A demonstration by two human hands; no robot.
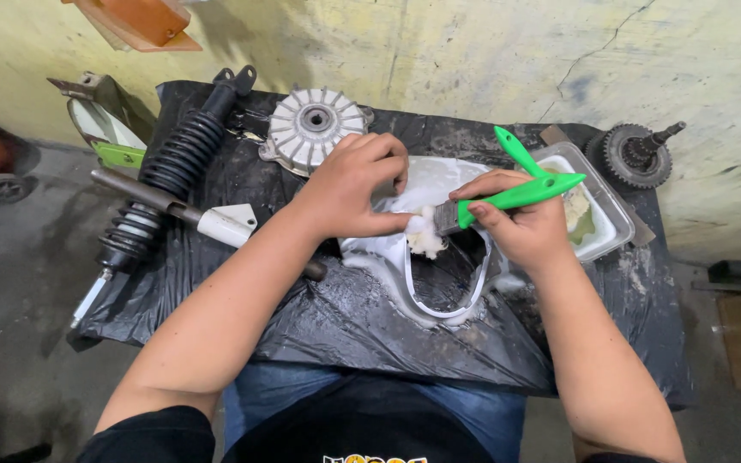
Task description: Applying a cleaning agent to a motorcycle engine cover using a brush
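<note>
A white plastic cover piece [422,257], wet and soapy, lies on the black plastic sheet [336,326] over a small table. My left hand [349,184] presses down on its upper part, fingers curled over it. My right hand [516,223] grips a green-handled paintbrush [516,195], whose foamy white bristles [424,233] touch the cover just below my left thumb. A second green handle [516,150] sticks up behind my right hand.
A metal tray [602,201] with soapy liquid sits to the right. A finned silver hub [315,124] lies at the back, a black shock absorber [173,167] and a metal bar [173,206] at left, a gear cluster [641,153] at far right. A cracked wall stands behind.
</note>
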